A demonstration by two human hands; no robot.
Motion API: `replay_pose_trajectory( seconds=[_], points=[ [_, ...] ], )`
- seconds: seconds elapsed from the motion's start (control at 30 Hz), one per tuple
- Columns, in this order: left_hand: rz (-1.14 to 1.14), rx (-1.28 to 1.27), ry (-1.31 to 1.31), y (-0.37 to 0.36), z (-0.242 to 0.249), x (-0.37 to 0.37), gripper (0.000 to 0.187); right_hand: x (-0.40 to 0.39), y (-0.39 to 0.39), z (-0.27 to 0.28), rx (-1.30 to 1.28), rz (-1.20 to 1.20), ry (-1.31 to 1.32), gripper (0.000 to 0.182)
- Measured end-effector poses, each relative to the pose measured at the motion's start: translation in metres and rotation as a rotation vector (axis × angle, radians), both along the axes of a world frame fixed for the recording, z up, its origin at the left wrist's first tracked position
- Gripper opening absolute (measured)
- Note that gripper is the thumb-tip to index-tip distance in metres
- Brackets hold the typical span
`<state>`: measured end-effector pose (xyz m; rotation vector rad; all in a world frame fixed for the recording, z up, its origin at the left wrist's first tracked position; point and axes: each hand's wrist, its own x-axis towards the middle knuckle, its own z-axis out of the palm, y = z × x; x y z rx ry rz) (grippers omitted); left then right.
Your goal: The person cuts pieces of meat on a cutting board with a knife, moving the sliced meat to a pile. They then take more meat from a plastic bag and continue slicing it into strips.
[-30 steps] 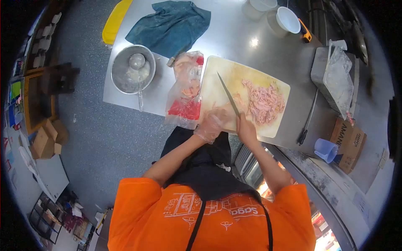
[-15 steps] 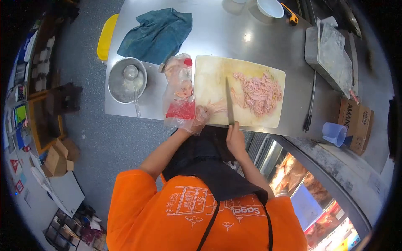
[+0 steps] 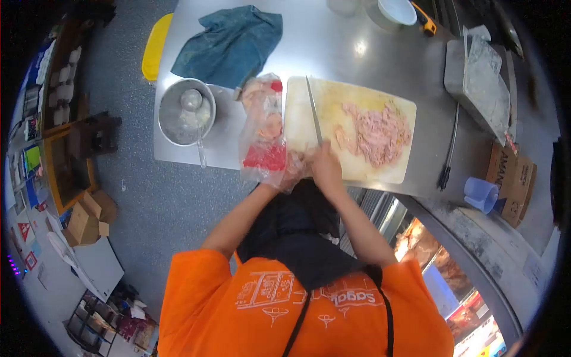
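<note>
My right hand [image 3: 326,166] grips the handle of a long knife [image 3: 313,110], whose blade points away from me over the left part of the white cutting board [image 3: 297,95]. Beside it, my left hand [image 3: 292,172], in a clear plastic glove, is closed on pale raw meat at the board's near left edge. Chopped pink meat [image 3: 380,134] lies piled on the board's right half, with a small piece apart to its left. A clear and red plastic bag [image 3: 264,156] holding meat rests along the board's left side, against my gloved hand.
On the steel table [image 3: 333,41] are a metal bowl [image 3: 186,112] with a ladle, a blue-green cloth [image 3: 232,47], a white bowl [image 3: 397,12], a yellow-black tool [image 3: 424,21] and a metal container [image 3: 476,83]. A blue jug [image 3: 480,194] and cardboard box [image 3: 514,184] are at right.
My right hand and the knife have moved left and away from me, close to my left hand, and the blade now tilts further left. The whole view has shifted slightly.
</note>
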<state>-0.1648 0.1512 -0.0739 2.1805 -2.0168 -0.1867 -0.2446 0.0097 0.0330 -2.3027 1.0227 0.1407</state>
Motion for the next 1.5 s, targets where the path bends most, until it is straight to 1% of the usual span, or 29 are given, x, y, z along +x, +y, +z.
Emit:
replay_pose_trajectory(
  seconds=[0.03, 0.07, 0.13, 0.17, 0.2, 0.27, 0.33, 0.37, 0.43, 0.47, 0.5, 0.57, 0.6, 0.63, 0.7, 0.73, 0.8, 0.87, 0.93, 1.03, 1.07, 1.1, 1.2, 1.27, 1.3, 1.37, 1.43, 1.47, 1.5],
  points=[
    [0.252, -0.024, 0.241, 0.002, -0.011, -0.008, 0.029, -0.029, 0.017, 0.004, 0.013, -0.004, 0.013, 0.031],
    [0.264, -0.031, 0.245, -0.001, 0.007, -0.009, 0.029, -0.058, 0.033, 0.008, 0.025, -0.008, 0.027, 0.032],
    [0.148, -0.206, -0.213, -0.019, 0.055, 0.001, 0.019, -0.077, 0.040, 0.038, 0.185, -0.070, 0.199, 0.032],
    [0.166, -0.208, -0.210, -0.018, 0.033, -0.009, 0.019, -0.086, 0.039, 0.045, 0.208, -0.059, 0.240, 0.031],
    [0.247, -0.187, 0.156, -0.018, 0.000, -0.020, 0.024, -0.092, 0.032, 0.047, 0.202, -0.038, 0.239, 0.031],
    [0.335, -0.171, 0.509, -0.031, 0.016, -0.018, 0.031, -0.105, 0.016, 0.045, 0.083, -0.157, 0.220, 0.028],
    [0.340, 0.344, 0.421, -0.060, 0.068, -0.006, 0.023, -0.123, -0.014, 0.037, 0.011, -0.182, 0.214, 0.026],
    [0.351, 0.341, 0.407, -0.068, 0.094, -0.003, 0.023, -0.124, -0.023, 0.044, -0.030, -0.218, 0.192, 0.026],
    [0.492, 0.457, 0.792, -0.082, 0.139, 0.004, 0.020, -0.119, -0.040, 0.064, -0.101, -0.321, 0.154, 0.023],
    [0.496, 0.455, 0.762, -0.083, 0.163, 0.013, 0.020, -0.114, -0.041, 0.074, -0.091, -0.326, 0.126, 0.023],
    [0.393, 0.065, 0.790, -0.085, 0.183, 0.017, 0.019, -0.113, -0.042, 0.085, -0.014, -0.334, 0.046, 0.028],
    [0.403, -0.155, 0.614, -0.073, 0.180, 0.026, 0.018, -0.119, -0.033, 0.080, 0.073, -0.352, -0.042, 0.033],
    [0.519, 0.001, 0.418, -0.053, 0.151, 0.040, 0.018, -0.123, -0.023, 0.063, 0.049, -0.250, -0.097, 0.030],
    [0.649, -0.052, 0.643, -0.019, 0.090, 0.059, 0.018, -0.122, -0.015, 0.053, 0.021, -0.152, -0.151, 0.026],
    [0.770, 0.024, 0.634, 0.000, 0.090, 0.085, 0.015, -0.112, 0.006, 0.058, 0.044, -0.106, -0.241, 0.031],
    [0.757, 0.141, 0.391, -0.011, 0.143, 0.095, 0.011, -0.111, 0.012, 0.054, 0.176, -0.033, -0.114, 0.031],
    [0.700, 0.171, 0.382, -0.018, 0.165, 0.102, 0.014, -0.102, 0.018, 0.060, 0.331, 0.057, 0.107, 0.034],
    [0.640, 0.196, 0.373, -0.026, 0.159, 0.110, 0.018, -0.105, 0.018, 0.049, 0.278, 0.004, 0.087, 0.032],
    [0.755, 0.278, 0.375, -0.031, 0.128, 0.116, 0.028, -0.108, 0.014, 0.043, 0.228, -0.053, 0.075, 0.030],
    [0.637, 0.310, 0.535, -0.042, 0.199, 0.106, 0.044, -0.110, 0.007, 0.048, 0.179, -0.278, 0.003, 0.029],
    [0.626, 0.309, 0.539, -0.037, 0.176, 0.107, 0.044, -0.110, 0.007, 0.053, 0.197, -0.171, 0.017, 0.028],
    [0.578, 0.278, 0.484, -0.025, 0.133, 0.109, 0.045, -0.113, 0.007, 0.057, 0.213, -0.060, 0.034, 0.028],
    [0.511, 0.181, 0.493, -0.019, 0.135, 0.112, 0.045, -0.123, 0.006, 0.043, 0.133, -0.098, 0.022, 0.024],
    [0.506, 0.121, 0.557, -0.015, 0.160, 0.114, 0.044, -0.126, -0.006, 0.030, 0.096, -0.190, -0.005, 0.024],
    [0.535, 0.082, 0.483, -0.011, 0.168, 0.116, 0.042, -0.129, -0.008, 0.025, 0.074, -0.297, -0.030, 0.024],
    [0.551, 0.048, 0.409, -0.014, 0.203, 0.114, 0.040, -0.127, -0.017, 0.039, 0.093, -0.304, -0.031, 0.024],
    [0.711, 0.034, 0.154, -0.017, 0.246, 0.106, 0.029, -0.132, -0.019, 0.042, 0.116, -0.310, -0.021, 0.024],
    [0.712, 0.035, 0.156, -0.014, 0.238, 0.107, 0.029, -0.134, -0.020, 0.038, 0.125, -0.302, -0.018, 0.025],
    [0.697, -0.193, 0.126, -0.008, 0.223, 0.112, 0.025, -0.134, -0.020, 0.036, 0.134, -0.288, -0.016, 0.025]
  ],
)
